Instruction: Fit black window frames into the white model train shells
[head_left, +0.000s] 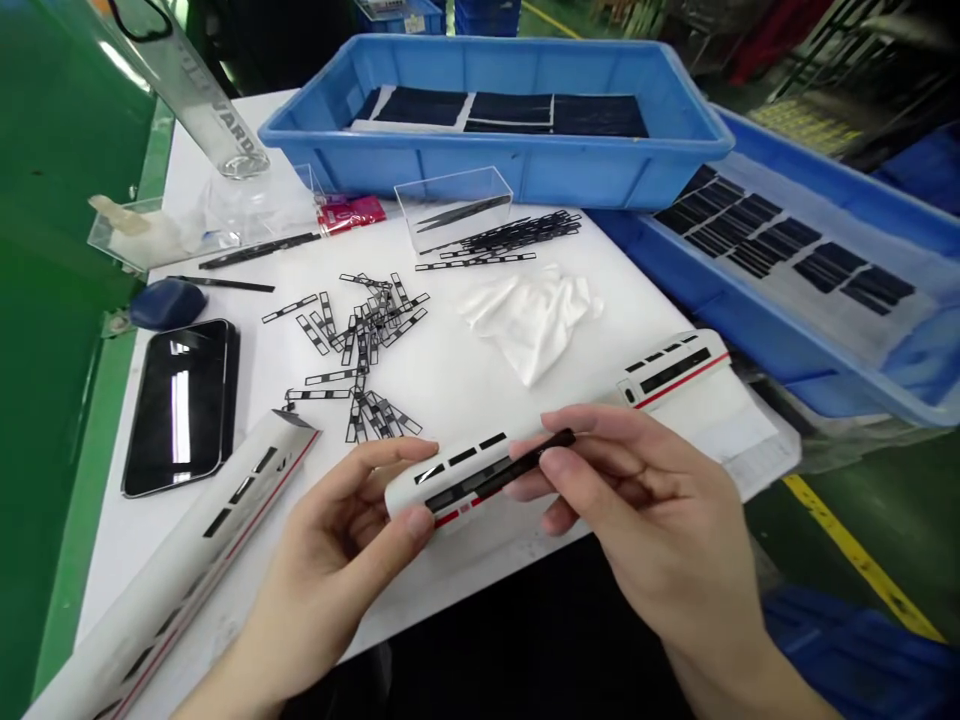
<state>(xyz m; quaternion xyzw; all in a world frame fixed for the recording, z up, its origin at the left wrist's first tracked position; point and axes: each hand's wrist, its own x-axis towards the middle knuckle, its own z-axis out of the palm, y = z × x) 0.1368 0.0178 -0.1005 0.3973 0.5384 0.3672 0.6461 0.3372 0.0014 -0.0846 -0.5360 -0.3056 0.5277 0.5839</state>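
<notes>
My left hand (352,540) grips the end of a white toy train car shell (457,478) with black windows and a red stripe, thumb below and fingers behind. My right hand (637,500) pinches a thin black window strip (525,465) and lays it along the shell's side. A second white train shell (675,368) lies just behind my right hand. A longer row of white shells (202,545) lies at the lower left of the white table (465,370).
Loose black window frames (367,340) are scattered mid-table, more strips (510,238) by a clear box (454,205). A white cloth (532,310), a black phone (180,400), and two blue bins (495,160) (787,330) with black sheets surround the work spot.
</notes>
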